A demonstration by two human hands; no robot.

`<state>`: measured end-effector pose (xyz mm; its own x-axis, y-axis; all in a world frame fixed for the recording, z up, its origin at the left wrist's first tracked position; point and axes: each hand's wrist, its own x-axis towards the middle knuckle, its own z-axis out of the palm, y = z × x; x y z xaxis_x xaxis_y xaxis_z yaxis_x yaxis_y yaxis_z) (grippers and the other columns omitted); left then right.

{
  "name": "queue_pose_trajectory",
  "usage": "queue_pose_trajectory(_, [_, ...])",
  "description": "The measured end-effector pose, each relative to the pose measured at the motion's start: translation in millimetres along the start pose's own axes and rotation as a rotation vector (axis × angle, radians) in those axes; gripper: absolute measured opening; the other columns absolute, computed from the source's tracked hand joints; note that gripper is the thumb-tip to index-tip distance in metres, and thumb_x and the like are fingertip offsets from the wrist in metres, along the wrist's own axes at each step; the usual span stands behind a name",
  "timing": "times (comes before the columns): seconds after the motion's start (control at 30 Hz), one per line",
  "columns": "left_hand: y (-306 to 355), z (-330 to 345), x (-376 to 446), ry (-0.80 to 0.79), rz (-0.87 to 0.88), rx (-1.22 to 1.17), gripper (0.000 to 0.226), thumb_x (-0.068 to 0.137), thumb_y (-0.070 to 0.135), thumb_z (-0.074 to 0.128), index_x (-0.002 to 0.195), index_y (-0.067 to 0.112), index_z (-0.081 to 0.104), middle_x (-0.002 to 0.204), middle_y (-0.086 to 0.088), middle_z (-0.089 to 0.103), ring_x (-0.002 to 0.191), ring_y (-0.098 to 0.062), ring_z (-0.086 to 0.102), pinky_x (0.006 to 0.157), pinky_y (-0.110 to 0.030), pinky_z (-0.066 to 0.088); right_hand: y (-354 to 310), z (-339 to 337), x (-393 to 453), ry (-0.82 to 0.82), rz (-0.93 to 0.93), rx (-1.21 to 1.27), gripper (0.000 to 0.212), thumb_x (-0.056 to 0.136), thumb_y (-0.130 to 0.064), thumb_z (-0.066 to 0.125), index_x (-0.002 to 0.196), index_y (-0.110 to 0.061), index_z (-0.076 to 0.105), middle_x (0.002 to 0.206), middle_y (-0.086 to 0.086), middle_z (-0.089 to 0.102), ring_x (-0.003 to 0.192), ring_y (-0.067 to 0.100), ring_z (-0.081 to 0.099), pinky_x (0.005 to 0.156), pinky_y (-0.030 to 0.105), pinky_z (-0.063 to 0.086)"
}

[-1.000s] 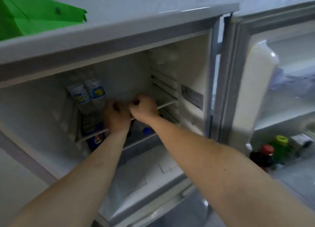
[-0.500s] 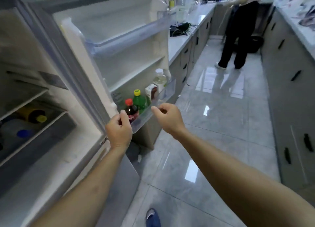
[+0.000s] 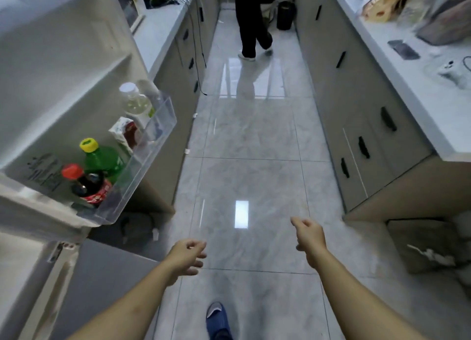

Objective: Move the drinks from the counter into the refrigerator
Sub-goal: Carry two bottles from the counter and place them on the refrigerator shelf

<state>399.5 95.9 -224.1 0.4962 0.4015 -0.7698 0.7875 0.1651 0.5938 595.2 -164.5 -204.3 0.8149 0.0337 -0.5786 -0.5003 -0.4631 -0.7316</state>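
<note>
Down at the bottom of the frame, your left hand (image 3: 187,258) and right hand (image 3: 309,235) hang over the tiled floor (image 3: 254,140), fingers loosely curled, both holding nothing. At left, the open refrigerator door (image 3: 58,66) carries a clear door bin (image 3: 153,145) holding a red-capped cola bottle (image 3: 88,184), a green soda bottle (image 3: 104,158), a small carton (image 3: 126,131) and a clear bottle (image 3: 133,101). No drinks can be picked out on the cluttered counter (image 3: 418,84) at upper right; too blurred to tell. Any full bottle will likely be heavy and smooth, maybe slick, so you'd best wrap the body below the shoulder, not the cap.
</note>
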Motion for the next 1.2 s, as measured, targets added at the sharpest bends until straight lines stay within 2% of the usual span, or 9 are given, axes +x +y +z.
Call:
queue_pose_trajectory(0.13, [-43, -17, 11, 0.041, -0.154, 0.028, 0.025, 0.096, 0.035, 0.059, 0.101, 0.012, 0.066, 0.102, -0.013, 0.07, 0.072, -0.022, 0.062, 0.061, -0.028, 0.051, 60, -15, -5, -0.015, 0.236, -0.038, 0.024, 0.094, -0.03, 0.063, 0.088, -0.007, 0.06, 0.072, 0.009, 0.053, 0.06, 0.024, 0.049, 0.059, 0.033, 0.049])
queue_pose_trajectory(0.27, [-62, -29, 19, 0.04, -0.313, 0.016, 0.023, 0.098, 0.031, 0.057, 0.103, 0.009, 0.062, 0.099, -0.013, 0.067, 0.074, -0.026, 0.058, 0.065, -0.03, 0.05, 111, -27, -22, 0.018, 0.421, -0.101, 0.024, 0.095, -0.029, 0.063, 0.089, -0.006, 0.06, 0.077, 0.01, 0.058, 0.066, 0.026, 0.053, 0.063, 0.035, 0.049])
queue_pose_trajectory(0.5, [4, -17, 76, 0.047, -0.31, 0.006, 0.015, 0.099, 0.027, 0.055, 0.094, 0.014, 0.061, 0.101, -0.011, 0.067, 0.088, -0.029, 0.062, 0.074, -0.034, 0.051, 149, -55, -21, 0.1, 0.576, -0.154, 0.025, 0.088, -0.02, 0.074, 0.079, 0.002, 0.068, 0.079, 0.019, 0.069, 0.071, 0.03, 0.067, 0.061, 0.032, 0.051])
queue_pose_trajectory(0.6, [54, -3, 112, 0.058, -0.235, -0.003, 0.016, 0.098, 0.028, 0.056, 0.095, 0.014, 0.064, 0.101, -0.009, 0.069, 0.091, -0.029, 0.066, 0.073, -0.035, 0.055, 151, -61, 18, 0.057, 0.564, -0.297, 0.025, 0.093, -0.02, 0.068, 0.08, 0.001, 0.072, 0.088, 0.019, 0.072, 0.091, 0.03, 0.069, 0.088, 0.035, 0.051])
queue_pose_trajectory(0.73, [118, 16, 145, 0.133, -0.185, -0.038, 0.019, 0.098, 0.028, 0.057, 0.099, 0.01, 0.065, 0.098, -0.008, 0.069, 0.083, -0.026, 0.066, 0.068, -0.034, 0.056, 103, -72, 89, -0.05, 0.581, -0.479, 0.026, 0.101, -0.027, 0.054, 0.092, -0.008, 0.069, 0.102, 0.005, 0.069, 0.111, 0.021, 0.064, 0.092, 0.024, 0.043])
queue_pose_trajectory(0.8, [142, 24, 154, 0.174, -0.184, -0.039, 0.018, 0.098, 0.029, 0.057, 0.1, 0.013, 0.065, 0.097, -0.006, 0.07, 0.084, -0.025, 0.068, 0.067, -0.033, 0.057, 58, -77, 129, -0.031, 0.565, -0.347, 0.024, 0.091, -0.022, 0.066, 0.075, -0.003, 0.066, 0.075, 0.008, 0.069, 0.082, 0.025, 0.069, 0.071, 0.029, 0.048])
queue_pose_trajectory(0.87, [159, 31, 163, 0.215, -0.203, -0.061, 0.018, 0.098, 0.028, 0.057, 0.099, 0.013, 0.066, 0.097, -0.008, 0.071, 0.08, -0.025, 0.066, 0.067, -0.033, 0.056, 8, -84, 172, -0.062, 0.51, -0.284, 0.026, 0.086, -0.021, 0.07, 0.068, -0.006, 0.059, 0.057, 0.008, 0.059, 0.053, 0.023, 0.057, 0.055, 0.025, 0.042])
queue_pose_trajectory(1.03, [173, 35, 178, 0.298, -0.302, -0.119, 0.017, 0.097, 0.021, 0.059, 0.092, 0.007, 0.066, 0.091, -0.014, 0.071, 0.071, -0.029, 0.059, 0.065, -0.031, 0.048, -112, -73, 278, -0.13, 0.302, -0.229, 0.017, 0.094, -0.023, 0.063, 0.087, -0.007, 0.062, 0.075, 0.01, 0.06, 0.06, 0.022, 0.052, 0.055, 0.029, 0.045])
queue_pose_trajectory(1.2, [180, 27, 206, 0.36, -0.348, -0.237, 0.022, 0.095, 0.014, 0.063, 0.096, -0.008, 0.063, 0.091, -0.026, 0.066, 0.071, -0.031, 0.056, 0.067, -0.035, 0.044, -204, -34, 365, -0.224, 0.153, -0.199, 0.012, 0.09, -0.02, 0.065, 0.085, -0.009, 0.062, 0.073, 0.007, 0.057, 0.052, 0.018, 0.047, 0.049, 0.026, 0.04])
